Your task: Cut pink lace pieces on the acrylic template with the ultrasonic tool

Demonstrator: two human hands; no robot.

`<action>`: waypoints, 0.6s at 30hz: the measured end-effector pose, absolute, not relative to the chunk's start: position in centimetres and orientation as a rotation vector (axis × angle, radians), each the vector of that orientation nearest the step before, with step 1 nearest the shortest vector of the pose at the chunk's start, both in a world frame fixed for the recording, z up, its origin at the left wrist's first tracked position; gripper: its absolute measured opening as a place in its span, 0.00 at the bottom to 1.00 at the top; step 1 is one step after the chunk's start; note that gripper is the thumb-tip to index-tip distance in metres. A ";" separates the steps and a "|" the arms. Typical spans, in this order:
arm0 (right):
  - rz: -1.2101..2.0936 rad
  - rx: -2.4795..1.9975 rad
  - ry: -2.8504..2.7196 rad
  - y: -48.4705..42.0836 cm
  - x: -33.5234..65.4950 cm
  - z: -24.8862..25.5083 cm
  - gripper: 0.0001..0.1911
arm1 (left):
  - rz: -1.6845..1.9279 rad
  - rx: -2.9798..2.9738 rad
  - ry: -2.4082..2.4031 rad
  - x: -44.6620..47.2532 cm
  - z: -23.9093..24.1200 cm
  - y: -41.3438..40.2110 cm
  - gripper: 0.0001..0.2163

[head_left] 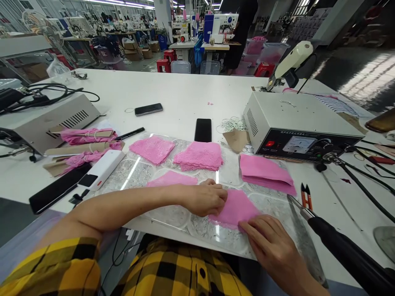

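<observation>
A pink fabric piece [236,209] lies on the clear patterned mat [173,213] in front of me. My left hand [206,199], its fingers curled, grips the left edge of this piece. At the lower right corner, the thumb and fingers of my right hand [274,242] are pinched together on the edge. Partly behind my left forearm is another flat pink piece [173,178]. Farther back on the mat are a pink lace stack [199,155], a second lace pile [152,149] and a folded pink stack [267,174].
A grey power box [304,123] stands at right, with a black-handled hot tool [342,242] and orange snips [306,197] nearer. Left are another box [68,117], tied pink bundles [88,135] and a white power bank [103,168]. A phone [203,130] lies ahead.
</observation>
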State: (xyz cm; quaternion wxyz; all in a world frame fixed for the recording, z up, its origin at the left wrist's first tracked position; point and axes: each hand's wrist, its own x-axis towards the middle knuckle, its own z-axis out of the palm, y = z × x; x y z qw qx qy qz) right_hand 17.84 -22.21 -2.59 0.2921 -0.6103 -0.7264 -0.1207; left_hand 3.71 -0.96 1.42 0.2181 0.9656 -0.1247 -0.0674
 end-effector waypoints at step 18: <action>0.080 -2.195 -1.252 -23.7 20.5 -3.6 0.13 | 0.091 2.707 -0.325 5.9 -0.7 -3.8 0.07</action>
